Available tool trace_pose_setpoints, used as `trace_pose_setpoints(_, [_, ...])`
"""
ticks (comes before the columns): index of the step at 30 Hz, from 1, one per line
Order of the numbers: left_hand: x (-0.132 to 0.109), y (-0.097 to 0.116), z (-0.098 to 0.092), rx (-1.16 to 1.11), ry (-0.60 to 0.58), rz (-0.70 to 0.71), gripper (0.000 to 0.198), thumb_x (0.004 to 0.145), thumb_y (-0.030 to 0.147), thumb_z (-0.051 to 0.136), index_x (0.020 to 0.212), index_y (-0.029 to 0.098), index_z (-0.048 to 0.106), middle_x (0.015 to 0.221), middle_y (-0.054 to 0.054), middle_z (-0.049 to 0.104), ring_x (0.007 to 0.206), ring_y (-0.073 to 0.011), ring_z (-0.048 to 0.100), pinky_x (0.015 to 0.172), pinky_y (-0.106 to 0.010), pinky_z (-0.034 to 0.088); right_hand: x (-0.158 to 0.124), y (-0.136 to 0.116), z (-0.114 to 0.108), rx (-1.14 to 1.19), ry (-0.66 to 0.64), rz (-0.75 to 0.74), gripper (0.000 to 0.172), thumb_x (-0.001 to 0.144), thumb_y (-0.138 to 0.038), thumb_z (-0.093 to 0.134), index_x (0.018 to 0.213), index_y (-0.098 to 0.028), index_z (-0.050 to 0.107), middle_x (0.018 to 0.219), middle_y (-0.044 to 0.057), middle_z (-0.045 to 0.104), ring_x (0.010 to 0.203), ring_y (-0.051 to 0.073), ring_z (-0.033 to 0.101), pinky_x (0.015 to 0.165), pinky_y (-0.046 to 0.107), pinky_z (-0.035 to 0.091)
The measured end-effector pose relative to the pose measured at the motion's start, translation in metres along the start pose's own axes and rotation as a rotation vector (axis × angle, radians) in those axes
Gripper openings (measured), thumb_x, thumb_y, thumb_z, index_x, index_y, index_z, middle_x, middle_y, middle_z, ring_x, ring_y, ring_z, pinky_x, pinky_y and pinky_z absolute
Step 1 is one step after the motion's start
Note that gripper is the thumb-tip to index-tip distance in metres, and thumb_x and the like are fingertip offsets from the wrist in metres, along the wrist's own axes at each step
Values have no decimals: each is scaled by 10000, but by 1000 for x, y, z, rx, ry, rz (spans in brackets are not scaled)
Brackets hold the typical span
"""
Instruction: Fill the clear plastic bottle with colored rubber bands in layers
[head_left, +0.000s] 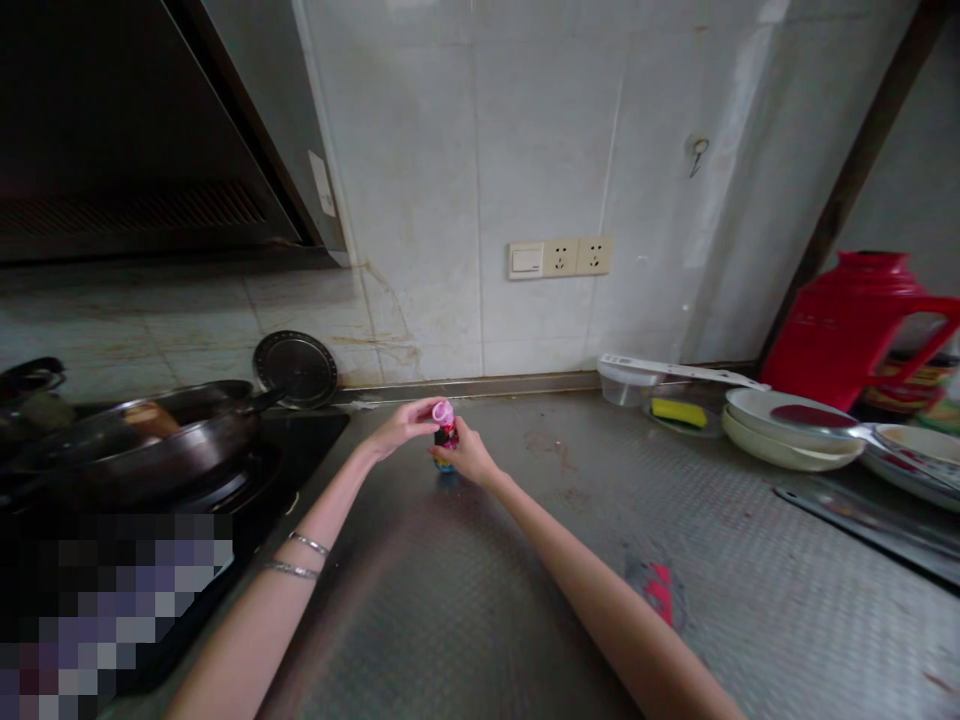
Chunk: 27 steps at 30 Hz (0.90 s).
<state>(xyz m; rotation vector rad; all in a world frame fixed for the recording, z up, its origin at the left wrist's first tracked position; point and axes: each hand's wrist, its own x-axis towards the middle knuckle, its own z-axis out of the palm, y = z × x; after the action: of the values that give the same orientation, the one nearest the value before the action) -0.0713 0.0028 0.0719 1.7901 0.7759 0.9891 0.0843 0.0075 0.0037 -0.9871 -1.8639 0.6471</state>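
A small bottle (444, 465) with a dark, multicoloured body stands upright on the metal counter, in front of the wall. My right hand (471, 455) is closed around its body from the right. At its top is a pink cap (443, 411), round and pale inside or on its upper face. My left hand (405, 425), two silver bangles on its wrist, reaches in from the left, its fingers closed on the pink cap. The fingers cover part of the bottle, and its label is too small to read.
To the left, a wok (191, 445) sits on the black stove (300, 450) beneath a range hood (150, 140). At right are a red thermos (825, 325), stacked bowls (795, 450), a yellow sponge (679, 412), a clear tub (626, 385) and a knife (847, 525).
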Motion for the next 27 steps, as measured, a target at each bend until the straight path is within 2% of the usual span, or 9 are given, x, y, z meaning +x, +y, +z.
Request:
trace_pose_setpoints(5, [1, 0, 0, 40, 50, -40, 545, 641, 218, 678, 1156, 118, 528, 1151, -128, 572, 1045, -214, 534, 970, -408, 337, -1, 2, 6, -9, -13, -18, 399, 639, -413, 614, 927, -187, 455, 718, -7, 542, 617, 127, 456, 573, 234, 352])
trace_pose_setpoints(11, [5, -3, -3, 72, 99, -65, 518, 565, 195, 729, 1056, 102, 591, 1046, -121, 628, 947, -212, 581, 929, -418, 383, 1, 8, 9, -30, 20, -56, 367, 641, -413, 619, 884, -183, 467, 681, -20, 534, 592, 122, 456, 558, 229, 349])
trace_pose_setpoints(18, [2, 2, -13, 163, 49, -90, 444, 555, 180, 726, 980, 114, 616, 955, -104, 658, 873, -200, 603, 884, -396, 419, -1, 6, 15, -25, 18, -65, 364, 633, -448, 617, 841, -188, 470, 666, -25, 537, 572, 117, 456, 541, 221, 342])
trace_pose_setpoints(27, [2, 6, -17, 188, 15, -104, 423, 522, 133, 726, 927, 105, 610, 937, -112, 656, 855, -196, 609, 841, -372, 439, -4, 4, 17, -62, 16, -72, 333, 641, -434, 612, 818, -192, 468, 644, -28, 539, 544, 113, 460, 516, 215, 326])
